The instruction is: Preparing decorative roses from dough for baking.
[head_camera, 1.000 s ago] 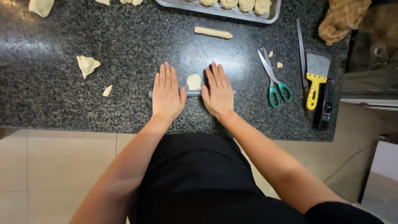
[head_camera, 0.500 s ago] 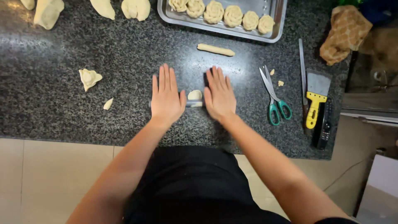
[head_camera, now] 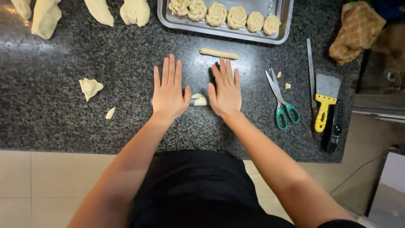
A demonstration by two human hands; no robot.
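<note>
My left hand (head_camera: 168, 90) and my right hand (head_camera: 225, 90) lie flat, palms down and fingers stretched forward, on the dark speckled stone counter (head_camera: 63, 118). Under both palms runs a thin grey rod (head_camera: 193, 102). A small piece of pale dough (head_camera: 200, 99) shows on the rod in the gap between the hands. Neither hand curls around anything. Just beyond my right fingertips lies a short rolled dough stick (head_camera: 219, 53).
A metal tray (head_camera: 280, 25) at the back holds several flower-shaped dough pieces (head_camera: 216, 13). Large dough lumps (head_camera: 135, 10) sit back left, with a folded dough scrap (head_camera: 90, 87) and a crumb (head_camera: 110, 112) at left. Green-handled scissors (head_camera: 280, 101), a yellow-handled scraper (head_camera: 325, 97) and a cloth (head_camera: 358, 31) lie at right.
Both hands have stayed flat on the rod, shifting only slightly. The view has tipped so that more of the tray and the dough lumps at the back shows.
</note>
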